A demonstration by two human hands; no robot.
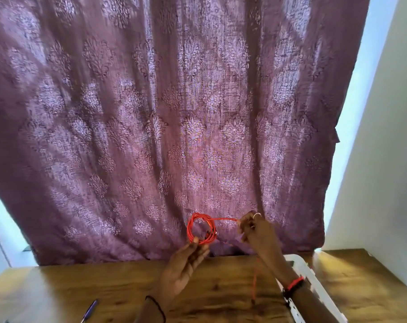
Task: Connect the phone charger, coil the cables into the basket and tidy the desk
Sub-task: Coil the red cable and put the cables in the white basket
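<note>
A thin red cable (pixel 201 227) is wound into a small coil, raised above the wooden desk (pixel 104 290) in front of the curtain. My left hand (pixel 184 264) pinches the bottom of the coil between thumb and fingers. My right hand (pixel 256 229) holds the cable's free strand, stretched taut from the coil's top to its fingertips. A loose red tail hangs down from below my right hand toward the desk. The white basket (pixel 301 268) lies under my right forearm, mostly hidden. No phone or charger plug shows.
A purple patterned curtain (pixel 174 113) hangs right behind the desk. A blue pen (pixel 89 311) lies at the desk's front left. A white wall (pixel 384 159) rises on the right.
</note>
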